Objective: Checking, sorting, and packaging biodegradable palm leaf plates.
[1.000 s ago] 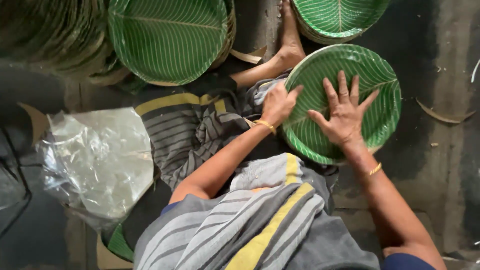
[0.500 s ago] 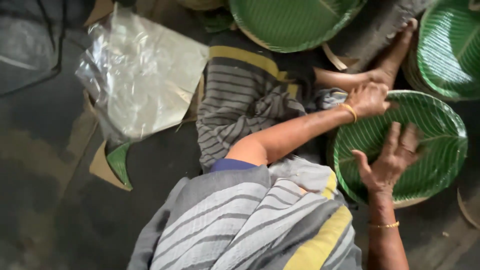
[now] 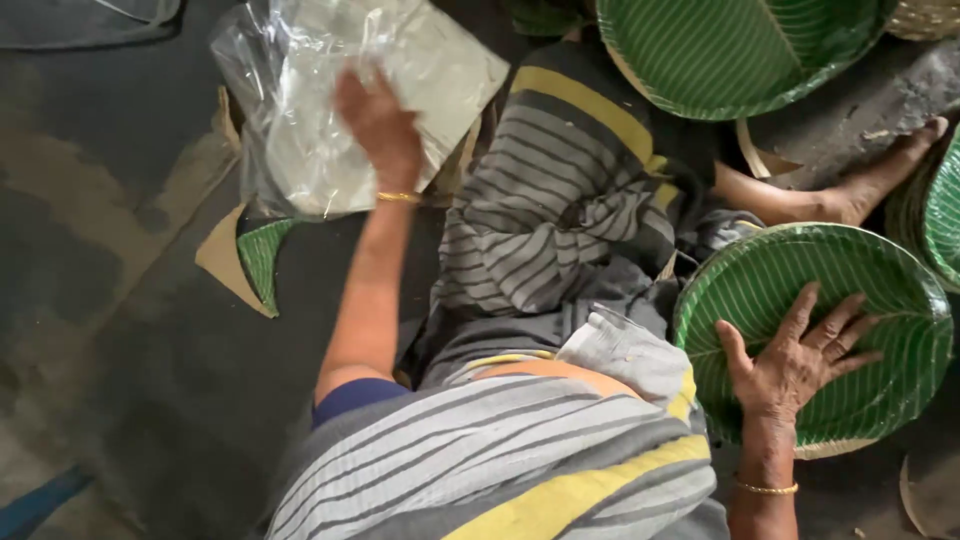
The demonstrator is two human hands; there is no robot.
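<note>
My right hand [image 3: 790,365] lies flat with fingers spread on a round green leaf-patterned plate [image 3: 885,290] on the floor at the right. My left hand [image 3: 380,125] is stretched out to the upper left and rests on a crinkled clear plastic bag [image 3: 300,150] that has pale sheets inside. That hand is blurred, so I cannot tell if its fingers grip the plastic. Both wrists wear thin gold bangles. My striped grey and yellow garment [image 3: 560,200] fills the middle of the view.
A second green plate [image 3: 730,50] lies at the top, and more plates [image 3: 945,215] are stacked at the right edge. A bare foot [image 3: 870,185] rests between them. A brown-backed green offcut [image 3: 250,260] lies on the dark floor.
My left hand has left the green plate and swung far left onto the plastic bag. The right hand stays on the plate. The view has turned further left.
</note>
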